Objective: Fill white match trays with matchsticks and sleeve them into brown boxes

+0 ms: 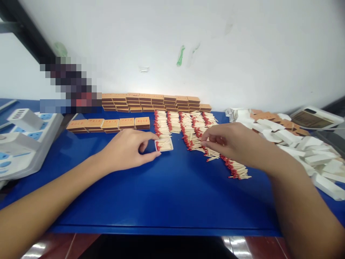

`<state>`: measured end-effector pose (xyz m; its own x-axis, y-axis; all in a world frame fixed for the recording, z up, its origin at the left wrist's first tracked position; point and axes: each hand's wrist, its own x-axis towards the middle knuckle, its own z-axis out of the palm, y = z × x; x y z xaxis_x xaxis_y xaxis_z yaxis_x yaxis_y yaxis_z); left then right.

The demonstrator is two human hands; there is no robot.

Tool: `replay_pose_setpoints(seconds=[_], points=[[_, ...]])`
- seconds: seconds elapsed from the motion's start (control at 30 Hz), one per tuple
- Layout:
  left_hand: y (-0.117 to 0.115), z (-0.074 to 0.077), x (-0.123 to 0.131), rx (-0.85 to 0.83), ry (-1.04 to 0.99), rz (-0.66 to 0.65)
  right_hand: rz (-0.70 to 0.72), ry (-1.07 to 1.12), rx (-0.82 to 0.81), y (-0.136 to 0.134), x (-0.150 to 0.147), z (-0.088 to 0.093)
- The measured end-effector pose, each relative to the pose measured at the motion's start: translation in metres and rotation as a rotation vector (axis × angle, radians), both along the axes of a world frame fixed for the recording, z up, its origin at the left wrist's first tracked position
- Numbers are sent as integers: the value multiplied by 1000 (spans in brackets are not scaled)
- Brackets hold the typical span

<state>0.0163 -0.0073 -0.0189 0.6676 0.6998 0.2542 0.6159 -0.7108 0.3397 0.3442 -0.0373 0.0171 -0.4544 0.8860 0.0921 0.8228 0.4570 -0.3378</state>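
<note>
Your left hand (pixel 126 149) pinches the tray (pixel 164 150); right hand (pixel 229 144), at three o'clock, seems closed on matches (pixel 192 142). Bump them and they'll scatter.

Blue table (pixel 167 194) w/ matches (pixel 188 129), matchboxes (pixel 151 102), white trays (pixel 296 144), pwr strip (pixel 24 144).

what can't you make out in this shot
Head view:
whether the right hand grips matches: its fingers hide it
tray, left end: left hand covers it
print on boxes: too small
patch by the wall: pixelated
power strip: cut by left edge
</note>
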Motion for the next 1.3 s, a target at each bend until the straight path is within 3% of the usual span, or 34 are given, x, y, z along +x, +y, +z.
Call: replay_pose_setpoints(seconds=[0.2,0.43,0.63,0.8,1.1,1.3], points=[[2,1,-1,-37,-11,-32,-86,-117,-267,-2,25,4],[-4,-1,1,-32,47,-83,-86,-108,-406,-2,20,-2],[-8,-2,2,-31,26,-99,-71,-139,-392,-4,17,-9],[-7,-2,3,-44,39,-106,-38,-190,-281,-7,4,-12],[-17,-4,9,-60,-15,-102,98,179,-64,-14,-50,-17],[-21,-5,12,-69,-6,-108,123,164,-53,-18,-71,-30]])
